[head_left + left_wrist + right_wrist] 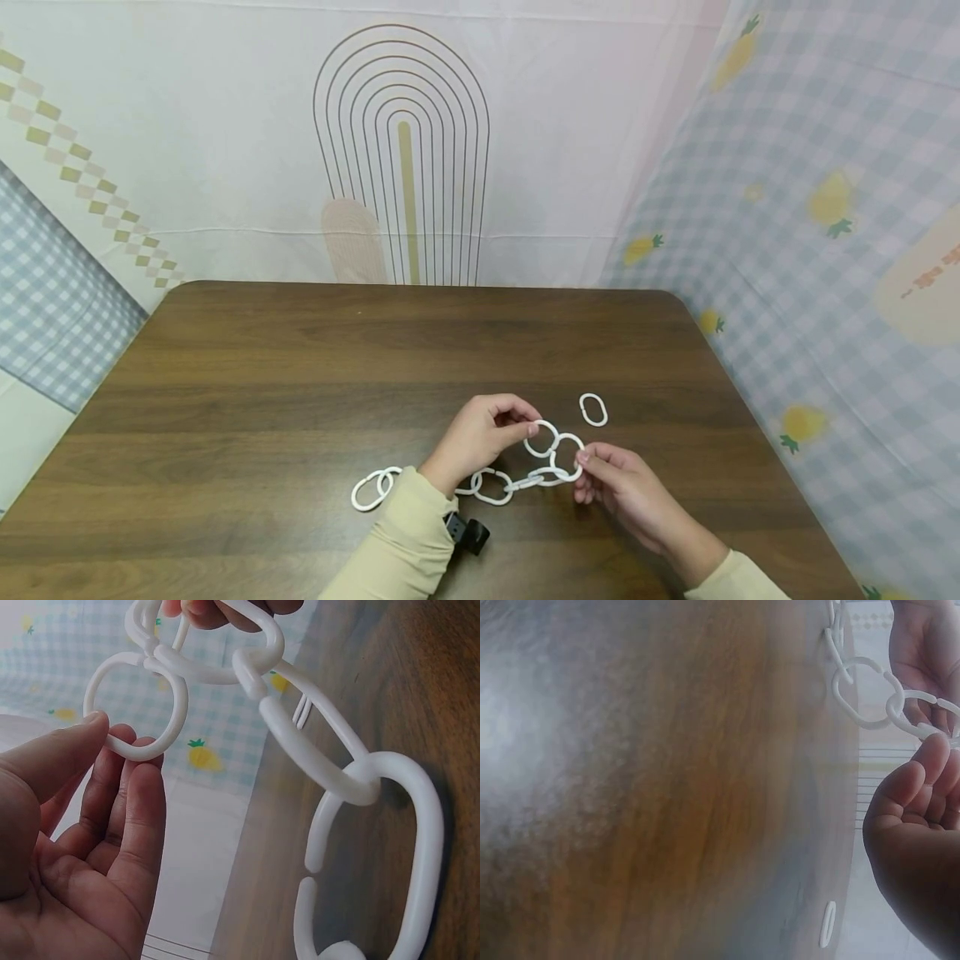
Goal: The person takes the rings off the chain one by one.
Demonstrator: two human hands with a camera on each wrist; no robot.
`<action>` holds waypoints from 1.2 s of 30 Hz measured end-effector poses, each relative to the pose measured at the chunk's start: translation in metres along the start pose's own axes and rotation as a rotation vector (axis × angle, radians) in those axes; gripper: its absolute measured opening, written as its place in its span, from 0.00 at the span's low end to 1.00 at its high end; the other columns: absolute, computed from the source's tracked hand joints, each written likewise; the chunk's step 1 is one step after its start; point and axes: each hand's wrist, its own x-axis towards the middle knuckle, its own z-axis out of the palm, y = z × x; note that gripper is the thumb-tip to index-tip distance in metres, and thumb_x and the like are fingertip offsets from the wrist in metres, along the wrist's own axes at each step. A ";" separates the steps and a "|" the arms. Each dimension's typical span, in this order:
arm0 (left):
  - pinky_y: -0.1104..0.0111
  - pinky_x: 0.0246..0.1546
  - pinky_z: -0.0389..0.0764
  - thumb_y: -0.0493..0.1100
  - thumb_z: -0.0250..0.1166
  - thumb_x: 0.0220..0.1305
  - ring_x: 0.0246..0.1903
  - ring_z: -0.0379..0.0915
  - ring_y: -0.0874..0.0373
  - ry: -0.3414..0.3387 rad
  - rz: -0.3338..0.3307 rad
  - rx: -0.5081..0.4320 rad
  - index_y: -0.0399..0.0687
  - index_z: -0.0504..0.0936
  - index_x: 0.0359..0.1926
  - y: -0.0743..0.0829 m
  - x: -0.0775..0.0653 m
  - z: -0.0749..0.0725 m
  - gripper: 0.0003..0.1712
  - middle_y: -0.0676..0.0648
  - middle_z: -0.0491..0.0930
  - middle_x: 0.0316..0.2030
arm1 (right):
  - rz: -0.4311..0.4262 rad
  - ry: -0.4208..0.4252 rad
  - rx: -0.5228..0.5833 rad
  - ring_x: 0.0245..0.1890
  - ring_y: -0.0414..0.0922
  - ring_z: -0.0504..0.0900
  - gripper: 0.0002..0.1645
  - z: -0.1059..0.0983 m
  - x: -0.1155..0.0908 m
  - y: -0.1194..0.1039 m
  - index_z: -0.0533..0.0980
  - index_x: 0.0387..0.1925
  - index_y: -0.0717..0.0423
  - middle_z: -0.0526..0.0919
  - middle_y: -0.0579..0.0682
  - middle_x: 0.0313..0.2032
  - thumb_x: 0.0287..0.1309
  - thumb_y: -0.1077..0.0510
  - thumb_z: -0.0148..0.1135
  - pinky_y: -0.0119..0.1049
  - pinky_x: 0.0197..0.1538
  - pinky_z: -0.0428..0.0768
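A chain of white plastic oval links runs across the table, passing behind the left forearm. My left hand (476, 437) pinches the chain's raised end link (543, 456) between thumb and fingertips; the left wrist view shows that pinched link (182, 712) at its lower edge. With thumb and fingers, my right hand (630, 492) grips the neighbouring link (570, 436), which hooks through the end link. Below the hands more chain links (492, 502) hang down to the tabletop. The chain's far end link (355, 497) lies left of the left forearm.
One loose white link (592, 395) lies on the table beyond the hands; it also shows as a small loose link (827, 924) in the right wrist view. The brown wooden table (300, 358) meets patterned cloths behind and at the right. A black device (474, 536) sits at the left wrist.
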 end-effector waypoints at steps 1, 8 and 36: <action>0.74 0.34 0.76 0.37 0.70 0.64 0.31 0.74 0.67 0.000 0.000 0.000 0.46 0.88 0.38 0.000 0.000 0.000 0.03 0.55 0.83 0.31 | 0.003 0.002 -0.003 0.31 0.40 0.80 0.11 0.000 0.000 0.000 0.74 0.38 0.60 0.78 0.46 0.31 0.76 0.57 0.50 0.31 0.38 0.80; 0.74 0.34 0.77 0.37 0.70 0.63 0.31 0.74 0.67 0.008 -0.002 -0.006 0.46 0.88 0.39 -0.001 0.000 -0.001 0.03 0.55 0.84 0.32 | 0.005 0.005 -0.010 0.31 0.40 0.80 0.11 0.000 -0.002 0.003 0.74 0.38 0.61 0.78 0.46 0.31 0.75 0.57 0.50 0.31 0.38 0.80; 0.68 0.32 0.85 0.32 0.69 0.62 0.28 0.80 0.58 0.058 -0.133 -0.214 0.31 0.85 0.40 -0.004 0.000 -0.002 0.07 0.45 0.84 0.29 | -0.019 -0.016 -0.055 0.30 0.39 0.80 0.11 0.003 -0.006 0.019 0.74 0.37 0.64 0.79 0.47 0.30 0.74 0.60 0.51 0.30 0.36 0.80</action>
